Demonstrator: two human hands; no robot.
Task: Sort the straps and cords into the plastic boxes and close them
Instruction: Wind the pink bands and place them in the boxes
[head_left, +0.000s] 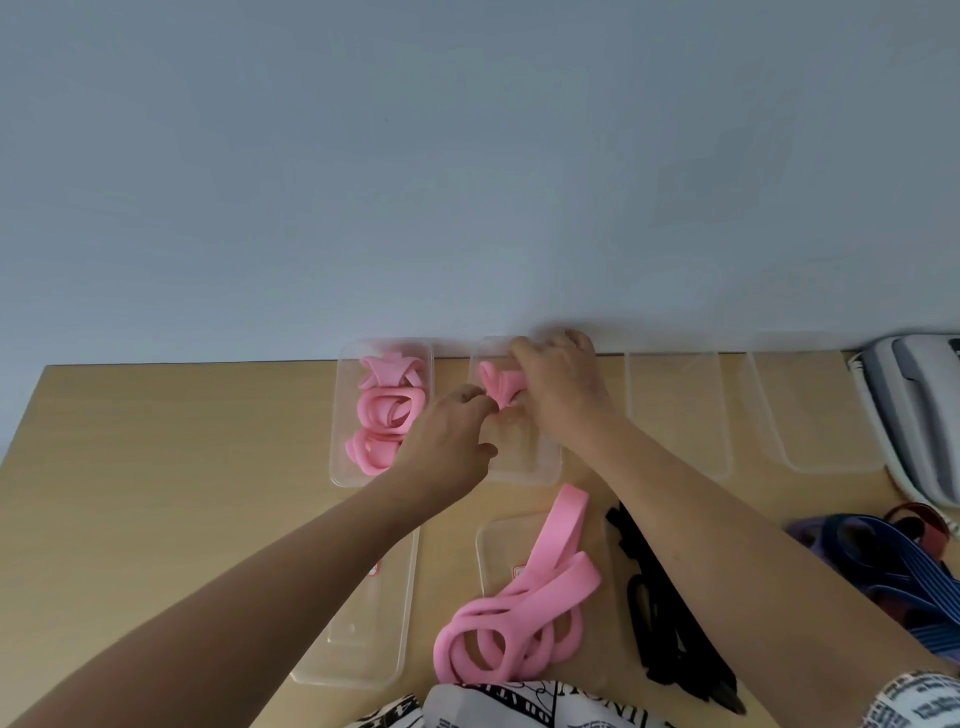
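Observation:
A folded pink strap (500, 387) sits at the far end of a clear plastic box (524, 467). My right hand (563, 382) grips the strap from above. My left hand (452, 441) pinches its near end at the box's left wall. The clear box (344, 415) to the left holds several coiled pink straps (387, 410). More loose pink straps (519, 618) lie in a heap near me, over a clear lid (493, 551). Black cords (657, 618) lie just right of them. Blue and purple straps (893, 566) are piled at the right edge.
Two more clear boxes or lids (675, 415) (815, 410) stand along the wall to the right. Another clear lid (358, 639) lies under my left forearm. A grey and white device (914, 415) sits at the far right. The wooden table (156, 467) meets a pale wall.

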